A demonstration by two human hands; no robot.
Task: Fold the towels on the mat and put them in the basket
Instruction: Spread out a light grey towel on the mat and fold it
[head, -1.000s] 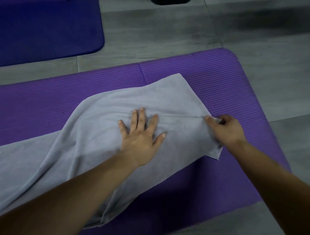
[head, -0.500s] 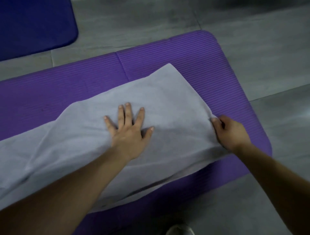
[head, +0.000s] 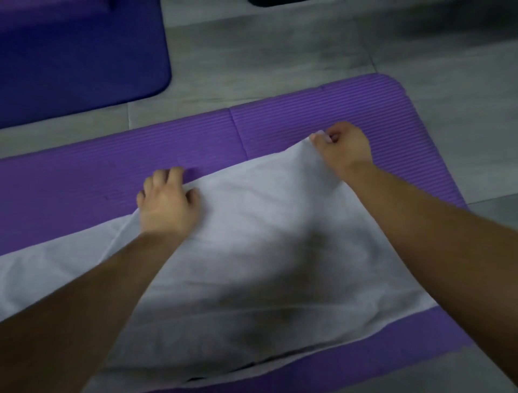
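A large pale grey towel [head: 252, 252] lies doubled over on the purple ribbed mat [head: 336, 112]. My right hand [head: 343, 147] pinches the towel's far right corner, a bit of cloth showing between its fingertips. My left hand [head: 168, 200] grips the towel's far edge further left, fingers curled over the cloth. Both forearms reach across the towel and hide parts of it. No basket is in view.
A dark blue mat [head: 78, 56] lies on the grey tiled floor [head: 280, 50] at the far left. A dark object [head: 280, 2] shows at the top edge. Bare floor runs along the right of the purple mat.
My left hand has left the towel's middle, where it pressed flat, and now grips the far edge. My right hand has moved from the right edge up to the far corner.
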